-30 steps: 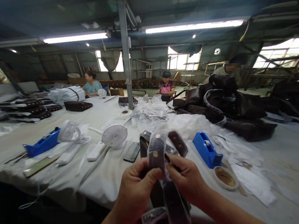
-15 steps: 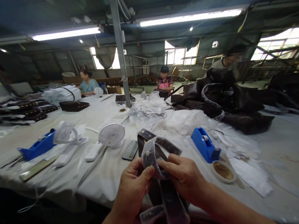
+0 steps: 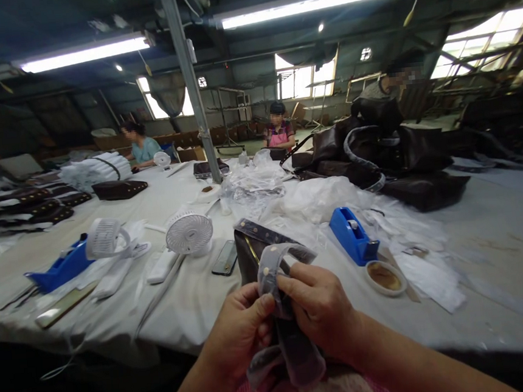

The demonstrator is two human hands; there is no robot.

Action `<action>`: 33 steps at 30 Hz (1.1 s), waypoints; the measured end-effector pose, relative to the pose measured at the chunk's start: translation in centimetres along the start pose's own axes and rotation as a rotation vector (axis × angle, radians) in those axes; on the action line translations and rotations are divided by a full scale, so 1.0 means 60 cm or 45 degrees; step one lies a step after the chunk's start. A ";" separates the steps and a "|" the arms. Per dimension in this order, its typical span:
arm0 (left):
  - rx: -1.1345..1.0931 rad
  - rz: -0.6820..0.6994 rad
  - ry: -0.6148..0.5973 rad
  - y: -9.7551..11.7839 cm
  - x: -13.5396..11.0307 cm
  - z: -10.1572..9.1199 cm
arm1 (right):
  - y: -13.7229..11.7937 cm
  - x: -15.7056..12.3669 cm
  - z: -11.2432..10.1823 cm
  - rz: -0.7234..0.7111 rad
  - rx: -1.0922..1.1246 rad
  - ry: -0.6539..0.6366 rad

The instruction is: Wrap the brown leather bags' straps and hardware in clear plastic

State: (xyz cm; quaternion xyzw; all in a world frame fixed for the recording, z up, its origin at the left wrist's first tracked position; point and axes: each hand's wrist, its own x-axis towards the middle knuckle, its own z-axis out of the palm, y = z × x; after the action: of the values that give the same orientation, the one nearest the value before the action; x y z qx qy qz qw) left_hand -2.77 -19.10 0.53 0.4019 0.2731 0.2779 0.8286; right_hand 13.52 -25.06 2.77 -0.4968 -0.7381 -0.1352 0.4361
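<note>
A blue tape dispenser (image 3: 61,269) lies far left on the white table (image 3: 476,244), then a small fan (image 3: 189,233) and a phone (image 3: 224,258). The left hand (image 3: 241,332) pinches a plastic-wrapped, studded strap (image 3: 270,271) held over the table's near edge, in front of a dark bag (image 3: 247,255). The right hand (image 3: 321,309) grips the same strap from the other side. Further right stand a second dispenser (image 3: 351,235) and a round dish (image 3: 384,277).

L hand (image 3: 239,335), R hand (image 3: 322,313): both pinch grips
</note>
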 end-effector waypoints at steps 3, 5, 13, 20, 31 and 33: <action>0.002 0.001 0.014 -0.003 0.002 0.009 | -0.001 0.002 -0.003 -0.071 -0.050 0.022; 0.003 0.008 0.056 -0.002 0.003 0.013 | 0.002 0.001 -0.003 -0.107 -0.038 0.019; 0.259 0.402 0.230 0.006 -0.002 0.007 | 0.024 -0.025 -0.027 0.372 0.482 -0.041; 0.970 0.867 0.385 -0.012 -0.014 0.032 | -0.018 0.002 -0.032 1.127 1.186 -0.252; 0.719 0.616 -0.002 0.015 -0.020 0.011 | -0.018 0.000 -0.030 0.551 0.894 -0.128; 0.399 0.329 -0.100 0.024 -0.019 0.006 | -0.011 -0.002 -0.026 0.289 0.802 -0.186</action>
State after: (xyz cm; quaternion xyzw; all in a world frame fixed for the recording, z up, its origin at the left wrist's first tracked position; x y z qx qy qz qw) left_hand -3.65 -19.29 2.14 0.5680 0.2265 0.3201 0.7236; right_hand 13.79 -26.39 3.75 -0.4249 -0.7130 0.1846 0.5264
